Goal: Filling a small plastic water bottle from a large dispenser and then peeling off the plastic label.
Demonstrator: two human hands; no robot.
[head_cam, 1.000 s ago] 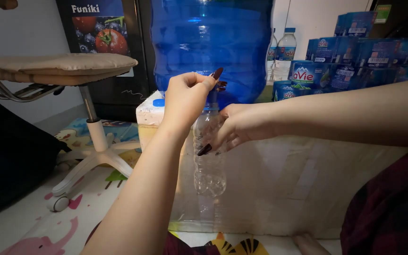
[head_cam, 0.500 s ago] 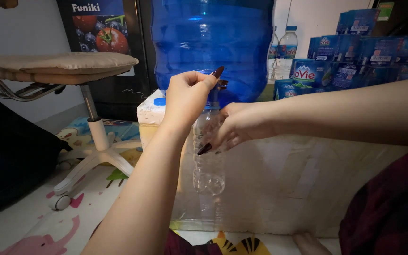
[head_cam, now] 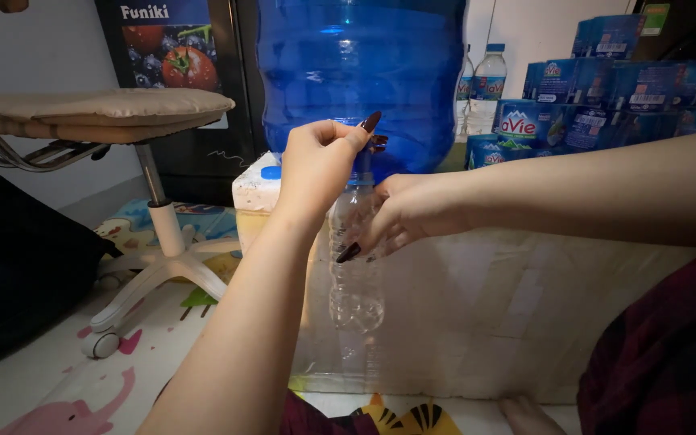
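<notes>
Under the big blue jug, the right hand grips a clear bottle while the left hand pinches the tap.

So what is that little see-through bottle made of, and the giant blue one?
The small bottle looks like thin clear plastic: the white box shows through it, and its ribbed sides catch glossy highlights. The right hand holds it; the left hand is at the tap above. The big blue jug seems a thicker, tinted see-through plastic, shiny, with moulded rings round it.
</notes>
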